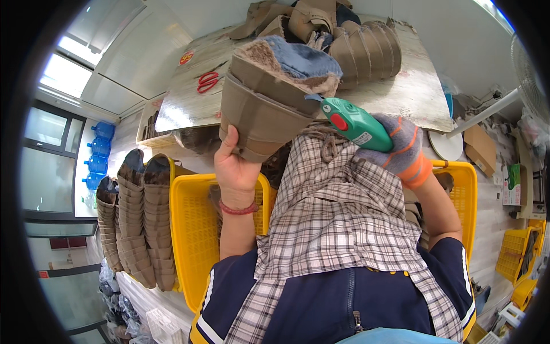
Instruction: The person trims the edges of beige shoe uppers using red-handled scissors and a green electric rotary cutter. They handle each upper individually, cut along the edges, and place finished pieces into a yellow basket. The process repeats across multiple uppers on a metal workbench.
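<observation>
My bare left hand (pixel 238 163), with a red bracelet at the wrist, grips a nested stack of brown shoe uppers (pixel 263 117). The topmost shows a fuzzy tan lining and blue cloth inside. In an orange and grey glove, my right hand (pixel 401 146) is closed around a green handheld electric cutter (pixel 355 123) with a red button. Its narrow tip meets the right rim of the stack; whether it cuts there I cannot tell. Past the stack, more brown uppers (pixel 366 54) lie nested and heaped on the worktable (pixel 412 94).
Red-handled scissors (pixel 207 82) lie on the table's left part. Yellow baskets (pixel 189 229) stand at both sides of my lap, which a checked apron (pixel 338 212) covers. Tall stacks of uppers (pixel 154 223) are at left. A white fan (pixel 487 112) stands at right.
</observation>
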`<state>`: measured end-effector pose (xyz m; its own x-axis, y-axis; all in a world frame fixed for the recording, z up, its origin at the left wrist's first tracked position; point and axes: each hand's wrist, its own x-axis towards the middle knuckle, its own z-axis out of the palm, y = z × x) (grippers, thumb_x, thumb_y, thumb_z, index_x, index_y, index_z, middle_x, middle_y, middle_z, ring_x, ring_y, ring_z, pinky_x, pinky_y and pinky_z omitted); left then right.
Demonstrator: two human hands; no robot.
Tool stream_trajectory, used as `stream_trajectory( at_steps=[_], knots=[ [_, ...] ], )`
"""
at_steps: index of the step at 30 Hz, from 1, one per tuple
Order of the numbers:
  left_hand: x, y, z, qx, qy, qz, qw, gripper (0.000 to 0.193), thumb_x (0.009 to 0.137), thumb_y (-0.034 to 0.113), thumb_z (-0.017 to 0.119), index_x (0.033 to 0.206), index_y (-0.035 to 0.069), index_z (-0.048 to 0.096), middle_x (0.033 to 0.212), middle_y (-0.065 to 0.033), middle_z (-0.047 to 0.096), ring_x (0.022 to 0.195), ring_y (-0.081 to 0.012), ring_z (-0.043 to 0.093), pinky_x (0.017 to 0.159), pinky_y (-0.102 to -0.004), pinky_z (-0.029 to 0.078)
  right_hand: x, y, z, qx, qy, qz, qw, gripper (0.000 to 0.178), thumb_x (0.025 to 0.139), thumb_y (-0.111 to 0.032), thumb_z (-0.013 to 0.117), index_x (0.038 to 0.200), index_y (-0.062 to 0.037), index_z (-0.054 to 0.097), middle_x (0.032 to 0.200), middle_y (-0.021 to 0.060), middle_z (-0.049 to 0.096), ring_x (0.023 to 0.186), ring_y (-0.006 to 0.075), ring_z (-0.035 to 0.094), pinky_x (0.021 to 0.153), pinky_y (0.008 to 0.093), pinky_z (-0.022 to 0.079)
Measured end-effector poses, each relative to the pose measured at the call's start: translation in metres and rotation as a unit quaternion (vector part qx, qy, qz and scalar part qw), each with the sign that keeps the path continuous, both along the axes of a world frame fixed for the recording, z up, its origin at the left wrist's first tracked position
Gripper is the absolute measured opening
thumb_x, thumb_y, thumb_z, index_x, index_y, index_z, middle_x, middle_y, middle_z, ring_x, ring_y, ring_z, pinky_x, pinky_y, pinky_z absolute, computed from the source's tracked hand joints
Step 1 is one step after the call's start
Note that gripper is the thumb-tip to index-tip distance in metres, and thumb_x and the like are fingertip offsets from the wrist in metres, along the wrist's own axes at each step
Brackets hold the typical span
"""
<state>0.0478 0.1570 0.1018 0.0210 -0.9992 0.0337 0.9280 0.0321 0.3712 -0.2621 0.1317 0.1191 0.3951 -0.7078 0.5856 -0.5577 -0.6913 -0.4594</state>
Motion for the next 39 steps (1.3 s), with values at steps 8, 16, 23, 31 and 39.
stream_trajectory(
  at_steps=[8,16,23,31,39],
  knots=[
    [-0.017,0.016,-0.018,-0.092,-0.139,0.075,0.983,0.048,0.086,-0.005,0.057,0.130,0.008,0.046,0.130,-0.0088,0.052,0.122,-0.0262,0.047,0.105,-0.0478,0.037,0.028,0.010,-0.006,0.136,-0.109,-0.003,0.985,0.054,0.066,-0.038,0.082,0.102,-0.0018,0.063,0.077,0.0142,0.067,0.069,0.0251,0.067,0.063,0.0318,0.052],
    [-0.019,0.012,-0.032,-0.122,-0.236,0.130,0.955,0.043,0.084,-0.006,0.060,0.125,0.005,0.052,0.122,-0.0079,0.057,0.111,-0.0207,0.055,0.098,-0.0369,0.044,0.037,0.007,-0.020,0.165,-0.115,-0.021,0.979,0.055,0.066,-0.035,0.082,0.103,-0.0004,0.062,0.076,0.0144,0.066,0.066,0.0239,0.066,0.062,0.0314,0.052],
    [-0.034,0.011,-0.036,-0.107,-0.421,0.197,0.879,0.026,0.084,-0.001,0.064,0.110,-0.001,0.063,0.105,-0.0061,0.066,0.093,-0.0154,0.061,0.084,-0.0271,0.046,0.041,0.003,-0.020,0.172,-0.148,-0.027,0.974,0.055,0.068,-0.034,0.082,0.104,0.0002,0.061,0.076,0.0128,0.067,0.064,0.0204,0.066,0.061,0.0296,0.052],
    [-0.035,0.004,-0.062,-0.172,-0.669,0.290,0.663,0.016,0.085,-0.001,0.063,0.100,-0.003,0.065,0.096,-0.0098,0.068,0.086,-0.0185,0.063,0.077,-0.0285,0.047,0.047,0.003,-0.019,0.230,-0.201,-0.044,0.951,0.053,0.073,-0.033,0.079,0.105,0.0030,0.060,0.076,0.0100,0.068,0.063,0.0119,0.066,0.058,0.0234,0.051],
    [-0.025,0.003,-0.095,-0.244,-0.778,0.284,0.504,0.029,0.076,-0.005,0.056,0.104,-0.001,0.065,0.101,-0.0160,0.065,0.094,-0.0347,0.061,0.083,-0.0414,0.046,0.044,0.001,-0.008,0.334,-0.268,-0.058,0.902,0.053,0.075,-0.037,0.077,0.104,0.0040,0.060,0.070,0.0054,0.065,0.061,0.0076,0.059,0.056,0.0222,0.048]
  ],
)
